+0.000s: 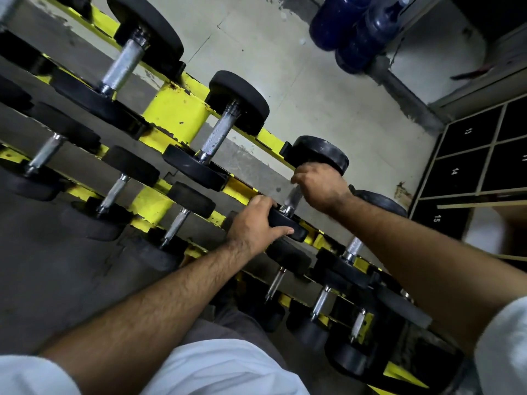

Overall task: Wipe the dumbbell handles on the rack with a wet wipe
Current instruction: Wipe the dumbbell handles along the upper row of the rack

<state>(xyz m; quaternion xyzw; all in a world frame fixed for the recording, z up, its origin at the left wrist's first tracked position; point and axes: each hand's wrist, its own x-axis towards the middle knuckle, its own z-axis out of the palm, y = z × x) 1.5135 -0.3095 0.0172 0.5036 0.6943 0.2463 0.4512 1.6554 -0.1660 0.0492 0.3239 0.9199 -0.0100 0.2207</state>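
On the rack (176,109), the right hand (320,185) grips a dumbbell handle (292,196), wiping it; the wipe is unclear. The left hand (256,220) clasps its near plate (288,223). Next comes another handle.

Two dark blue water bottles (355,29) lie on the grey floor (285,67) at one o'clock. At three o'clock stand black lockers (462,169) with white numbers 13, 14 and 15.

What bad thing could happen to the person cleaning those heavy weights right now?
The left hand grips the near black end of the dumbbell, with fingers curled over its edge. If the weight rolls on the yellow rack, those fingers could get pinched.

The right hand is wrapped round the handle, and if the metal is left wet, it might be slippery for the next lifter.
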